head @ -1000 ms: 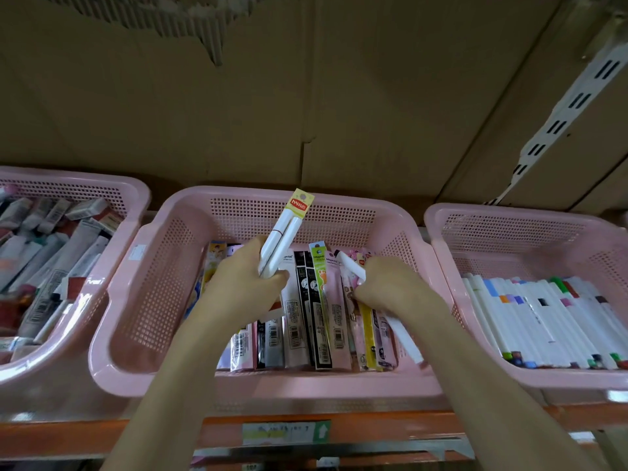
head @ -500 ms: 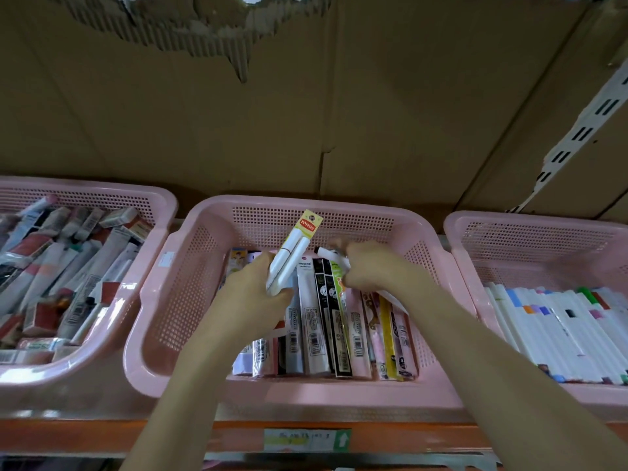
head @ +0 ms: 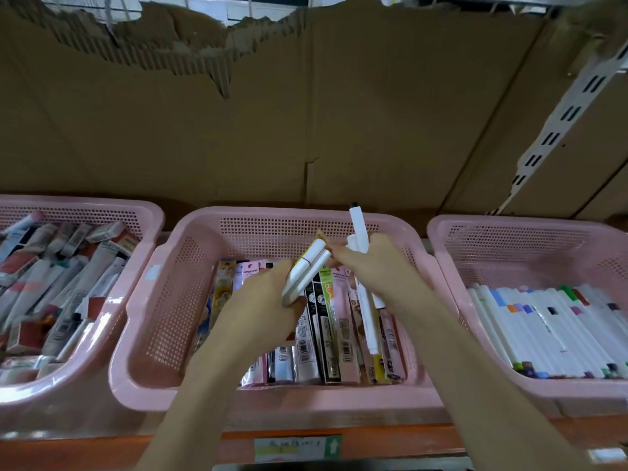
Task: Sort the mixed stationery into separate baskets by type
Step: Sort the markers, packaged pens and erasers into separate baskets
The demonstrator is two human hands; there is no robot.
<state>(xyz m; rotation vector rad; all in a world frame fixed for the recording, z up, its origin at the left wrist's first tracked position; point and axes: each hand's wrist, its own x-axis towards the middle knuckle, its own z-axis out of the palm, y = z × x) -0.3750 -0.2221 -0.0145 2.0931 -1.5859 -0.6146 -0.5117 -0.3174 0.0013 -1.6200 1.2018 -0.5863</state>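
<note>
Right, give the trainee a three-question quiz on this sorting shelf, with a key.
1. True or false: the left hand holds a white twin pen pack.
2. Which basket holds the loose white markers? A left, B middle, C right.
3. Fill in: the right hand holds a white ____ upright above the middle basket.

Key: 1 true; 2 C; 3 marker.

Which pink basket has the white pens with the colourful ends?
The right basket. Its white markers lie in a neat row with coloured ends; the other two hold packaged stationery.
</note>
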